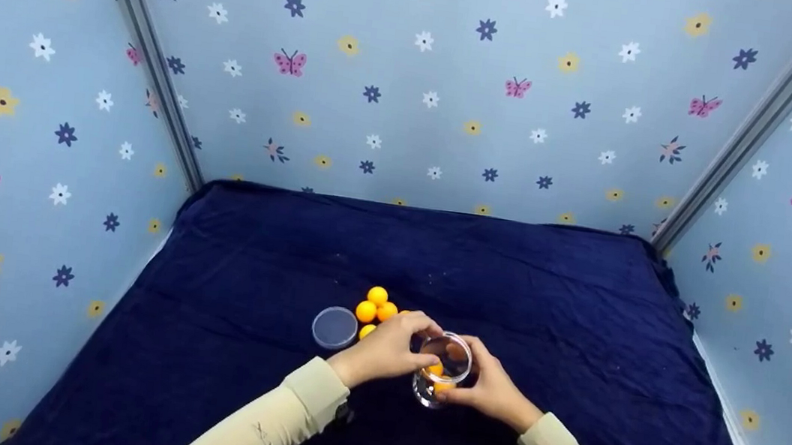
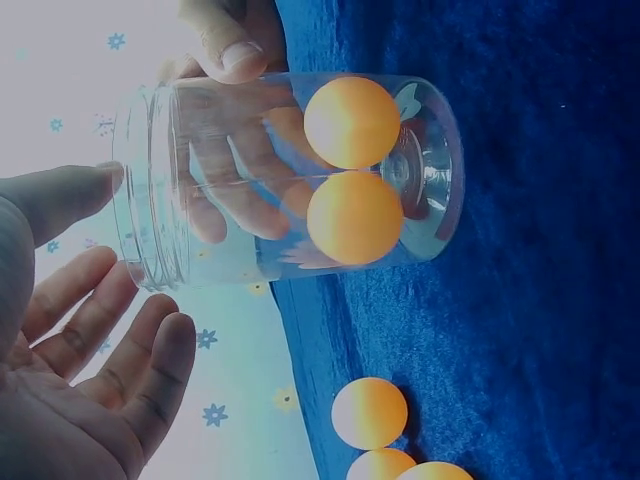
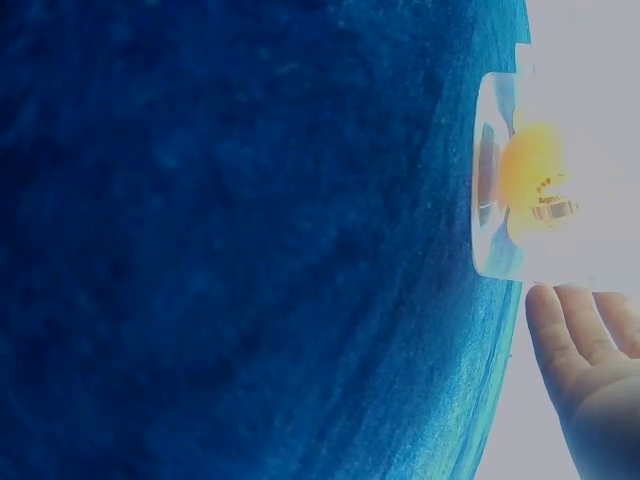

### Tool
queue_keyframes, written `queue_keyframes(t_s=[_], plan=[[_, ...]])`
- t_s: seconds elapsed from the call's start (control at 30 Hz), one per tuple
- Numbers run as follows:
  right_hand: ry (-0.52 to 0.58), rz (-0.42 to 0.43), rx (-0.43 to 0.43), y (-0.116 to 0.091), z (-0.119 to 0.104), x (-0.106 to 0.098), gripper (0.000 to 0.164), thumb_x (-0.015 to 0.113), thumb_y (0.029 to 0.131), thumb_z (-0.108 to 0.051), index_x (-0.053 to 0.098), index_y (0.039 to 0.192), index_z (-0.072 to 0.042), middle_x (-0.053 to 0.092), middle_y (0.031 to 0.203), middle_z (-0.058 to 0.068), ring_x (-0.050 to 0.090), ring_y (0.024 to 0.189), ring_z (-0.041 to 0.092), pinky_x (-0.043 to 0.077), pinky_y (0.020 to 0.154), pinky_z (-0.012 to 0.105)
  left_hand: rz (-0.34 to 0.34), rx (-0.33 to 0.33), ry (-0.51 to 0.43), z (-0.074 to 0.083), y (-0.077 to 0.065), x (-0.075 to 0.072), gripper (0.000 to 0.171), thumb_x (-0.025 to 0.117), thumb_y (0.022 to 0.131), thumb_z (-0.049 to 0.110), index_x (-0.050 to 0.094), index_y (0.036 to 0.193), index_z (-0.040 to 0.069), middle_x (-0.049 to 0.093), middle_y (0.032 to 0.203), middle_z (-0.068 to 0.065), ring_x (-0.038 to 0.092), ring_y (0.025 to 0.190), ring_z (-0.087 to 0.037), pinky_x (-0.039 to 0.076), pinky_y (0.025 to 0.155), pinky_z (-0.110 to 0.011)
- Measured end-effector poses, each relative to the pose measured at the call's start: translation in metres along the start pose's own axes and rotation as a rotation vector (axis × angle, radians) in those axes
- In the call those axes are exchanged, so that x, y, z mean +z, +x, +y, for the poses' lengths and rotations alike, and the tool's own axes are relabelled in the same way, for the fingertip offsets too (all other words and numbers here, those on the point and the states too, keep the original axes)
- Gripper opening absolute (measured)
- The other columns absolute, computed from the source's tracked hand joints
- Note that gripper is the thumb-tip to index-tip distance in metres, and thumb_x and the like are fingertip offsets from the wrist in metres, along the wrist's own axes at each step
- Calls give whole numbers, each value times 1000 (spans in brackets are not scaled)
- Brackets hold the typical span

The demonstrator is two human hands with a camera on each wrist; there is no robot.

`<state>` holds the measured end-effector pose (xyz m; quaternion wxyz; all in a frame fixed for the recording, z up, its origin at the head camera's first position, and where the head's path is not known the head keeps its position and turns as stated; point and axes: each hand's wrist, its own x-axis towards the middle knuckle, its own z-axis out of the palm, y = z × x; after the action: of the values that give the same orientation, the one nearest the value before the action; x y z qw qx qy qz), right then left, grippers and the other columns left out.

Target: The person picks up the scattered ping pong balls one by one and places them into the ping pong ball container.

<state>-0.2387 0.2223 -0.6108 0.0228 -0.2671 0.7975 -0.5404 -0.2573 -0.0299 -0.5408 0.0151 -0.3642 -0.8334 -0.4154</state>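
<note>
Clear jar [image 2: 280,180]: upright, between the hands, 2 orange ping-pong balls [image 2: 352,122] inside
Right hand [image 1: 492,393]: curls round jar's 3 o'clock side, seemingly steadying it
Left hand [image 1: 384,349]: fingers loosely spread, 9 o'clock at rim
Clear lid [image 1: 335,328]: jar's 9-to-10 o'clock, probably aside for access
Loose balls [image 1: 378,296]: 10 o'clock, within reach
Left sleeve [image 1: 262,418]: marks unreadable

Bright head view, 2 wrist views partly overexposed

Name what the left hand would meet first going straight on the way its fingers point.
The left hand would most likely meet the rim of the clear jar, which the right hand holds. The left thumb appears at or against that rim, though contact is hard to tell.
</note>
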Motion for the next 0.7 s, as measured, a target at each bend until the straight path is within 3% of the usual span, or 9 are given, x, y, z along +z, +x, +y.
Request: queue_keyframes(t_s=[0.37,0.7], plan=[[13,9,5,0,0,2,83,99,75,-8,54,143,8,66,138,32,65,127,49,58,106,59,18,-53,-34,-1,-3,-8,33,85,92,13,75,121,0,77,115,-16,74,108,-31,61,100,-41],[19,0,3,0,0,-1,82,99,76,-10,54,144,4,66,138,31,65,130,48,59,107,53,39,-86,-19,-9,-9,-20,33,85,92,13,75,120,1,76,117,-20,73,108,-36,61,100,-47]])
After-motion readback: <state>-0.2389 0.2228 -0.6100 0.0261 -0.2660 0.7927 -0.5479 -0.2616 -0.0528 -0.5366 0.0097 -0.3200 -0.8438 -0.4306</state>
